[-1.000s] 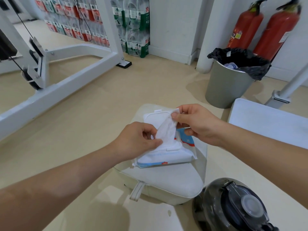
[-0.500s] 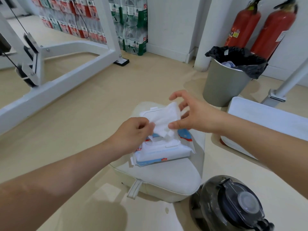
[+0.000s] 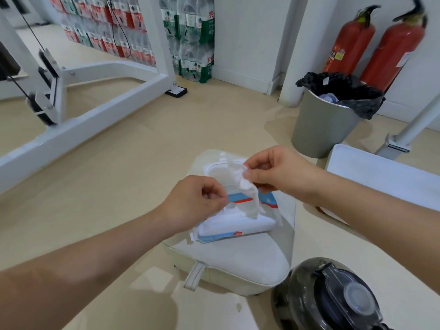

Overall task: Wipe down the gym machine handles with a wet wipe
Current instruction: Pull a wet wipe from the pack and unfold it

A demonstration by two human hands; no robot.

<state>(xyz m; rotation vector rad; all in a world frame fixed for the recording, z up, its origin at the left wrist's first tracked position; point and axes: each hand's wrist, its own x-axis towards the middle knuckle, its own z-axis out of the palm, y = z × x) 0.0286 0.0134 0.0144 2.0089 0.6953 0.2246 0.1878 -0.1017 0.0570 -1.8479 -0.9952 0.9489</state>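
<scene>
Beige flooring surrounds the padded seat point(image 3: 238, 263). The wet wipe point(image 3: 248, 196), spread earlier, is now drawn upward, pinched by the right hand point(image 3: 278, 172). The wipe pack point(image 3: 238, 225) is pinched at 9 o'clock by the left hand point(image 3: 192, 206). Handle wiping is judged next.

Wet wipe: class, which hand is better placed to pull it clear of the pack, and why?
Right. The right hand pinches the top of the wipe, above the pack. The left hand sits low at the pack's opening, likely better for steadying it.
</scene>
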